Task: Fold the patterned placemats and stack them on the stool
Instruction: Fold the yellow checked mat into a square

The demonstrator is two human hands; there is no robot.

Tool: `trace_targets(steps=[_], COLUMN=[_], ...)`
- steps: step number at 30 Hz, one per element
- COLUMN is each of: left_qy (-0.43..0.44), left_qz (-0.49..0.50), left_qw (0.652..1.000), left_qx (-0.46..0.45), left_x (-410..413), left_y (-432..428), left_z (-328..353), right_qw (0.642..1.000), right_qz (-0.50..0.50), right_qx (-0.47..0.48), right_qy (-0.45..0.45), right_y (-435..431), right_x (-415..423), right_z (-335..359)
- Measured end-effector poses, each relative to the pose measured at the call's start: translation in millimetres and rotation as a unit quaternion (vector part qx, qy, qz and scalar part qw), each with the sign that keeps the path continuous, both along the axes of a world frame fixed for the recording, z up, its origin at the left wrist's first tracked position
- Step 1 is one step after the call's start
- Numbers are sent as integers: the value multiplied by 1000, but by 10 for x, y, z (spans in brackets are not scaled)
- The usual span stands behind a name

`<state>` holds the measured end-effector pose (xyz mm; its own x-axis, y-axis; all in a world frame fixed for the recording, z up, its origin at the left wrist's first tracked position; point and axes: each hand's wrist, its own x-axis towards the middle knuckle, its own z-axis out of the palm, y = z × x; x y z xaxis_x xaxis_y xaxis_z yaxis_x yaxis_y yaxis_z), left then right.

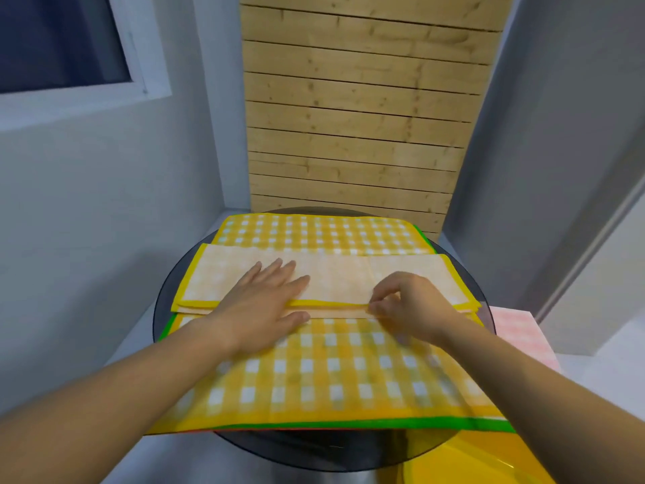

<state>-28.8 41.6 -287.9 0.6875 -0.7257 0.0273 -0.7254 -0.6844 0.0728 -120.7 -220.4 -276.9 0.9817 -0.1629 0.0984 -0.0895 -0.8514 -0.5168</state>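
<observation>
On the round dark glass top (164, 309) directly before me, the folded placemat (335, 277) lies pale underside up as a long narrow band. Its long axis runs left to right across my view, and its short axis points away from me toward the wooden slat panel (356, 117). It rests on an open yellow-checked placemat (331, 375), which shares the same left-right axis and overhangs the near rim; a green-edged placemat (453, 423) shows beneath that one. My left hand (265, 302) lies flat on the band left of centre, fingers straight and slightly spread, pressing the layers down and gripping nothing. My right hand (408, 305), just beside it, has its fingers curled and pinches the band's near yellow border between thumb and fingertips. Both hands thus sit at the near long edge, the left toward the middle, the right nearer the free right end. Judgement: the next fold would likely bring one short end over the other along the long axis, so the right hand is better placed to carry it while the left anchors the centre. A pink-checked placemat (520, 333) lies well apart to the right, off the glass. A yellow plastic object (471, 462) at lower right is partly cut off; whether it is the stool I cannot tell.
</observation>
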Motion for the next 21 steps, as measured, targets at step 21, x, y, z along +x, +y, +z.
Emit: trace_targets(steps=[21], left_qy=[37], left_qz=[-27], left_qw=[998], left_qx=[-47], left_x=[119], left_y=[6], left_z=[-149], right_qw=[987], right_qz=[76], right_qx=[-84], right_qy=[-117], right_y=[-83], right_x=[-42], right_z=[-416])
